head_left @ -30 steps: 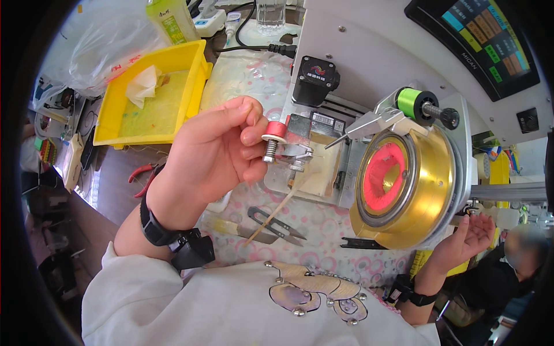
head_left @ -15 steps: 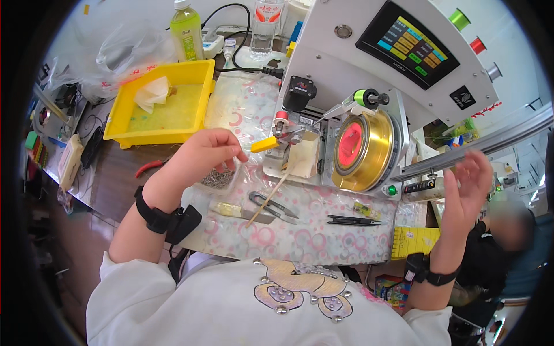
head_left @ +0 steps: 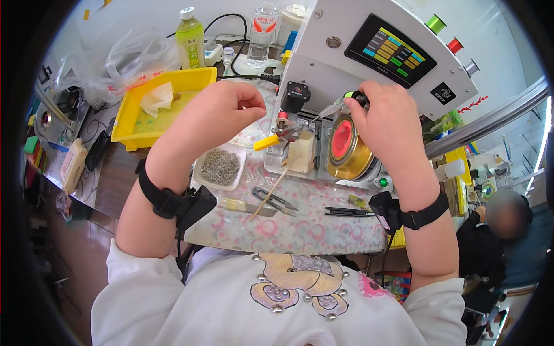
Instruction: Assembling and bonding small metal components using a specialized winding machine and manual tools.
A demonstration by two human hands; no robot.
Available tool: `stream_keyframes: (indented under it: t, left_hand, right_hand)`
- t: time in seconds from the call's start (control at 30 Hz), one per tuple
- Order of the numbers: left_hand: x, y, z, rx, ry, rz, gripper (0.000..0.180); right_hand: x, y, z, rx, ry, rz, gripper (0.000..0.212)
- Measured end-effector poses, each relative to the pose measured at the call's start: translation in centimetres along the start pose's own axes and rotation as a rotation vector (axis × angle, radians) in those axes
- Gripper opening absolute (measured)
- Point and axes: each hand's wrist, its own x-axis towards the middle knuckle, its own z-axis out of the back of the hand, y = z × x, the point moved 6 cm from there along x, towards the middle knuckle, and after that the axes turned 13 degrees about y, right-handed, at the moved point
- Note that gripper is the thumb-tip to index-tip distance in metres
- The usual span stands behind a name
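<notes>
My right hand [head_left: 389, 115] is closed over the black knob [head_left: 360, 99] of a green-ringed spool on a white machine [head_left: 323, 63]. Below it sits a gold wheel [head_left: 353, 167] with a red centre. My left hand [head_left: 231, 109] hovers left of the machine, thumb and forefinger drawn together in a pinch; anything between the tips is too small to make out. Close by are the machine's yellow lever [head_left: 266, 143] and a little red spool [head_left: 283, 116]. A white dish [head_left: 239, 180] of small metal pieces lies beneath my left wrist.
Thread snips [head_left: 277, 199], a thin wooden stick [head_left: 268, 196], a knife [head_left: 257, 210] and black tweezers [head_left: 349, 211] lie on the patterned cover. A yellow tray [head_left: 124, 135] and two bottles stand at the back left. Far right, another person [head_left: 485, 248] sits.
My right hand has swung in from the far right onto the knob. My left hand has risen and moved right, baring the dish of metal pieces. The view has shifted slightly.
</notes>
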Motion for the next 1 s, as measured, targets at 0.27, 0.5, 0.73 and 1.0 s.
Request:
stream_keyframes:
  t: [0.27, 0.5, 0.73, 1.0]
  left_hand:
    - [-5.3, 2.5, 6.3, 0.265, 0.167, 0.158, 0.017]
    - [-22.0, 6.0, 22.2, 0.048, -0.168, 0.552, 0.010]
    - [-16.0, 0.1, 20.7, 0.300, 0.072, 0.644, 0.008]
    - [-4.1, -9.7, 16.3, 0.678, 0.434, 0.781, 0.007]
  right_hand:
    - [0.0, -0.1, -0.7, 0.019, -0.041, 0.018, 0.025]
    - [-0.7, -0.7, -0.7, 0.133, -0.073, 0.042, 0.022]
    - [-0.8, -0.3, -0.4, 0.145, -0.089, 0.072, 0.020]
    - [-0.8, -1.1, -1.4, 0.101, -0.066, 0.030, 0.018]
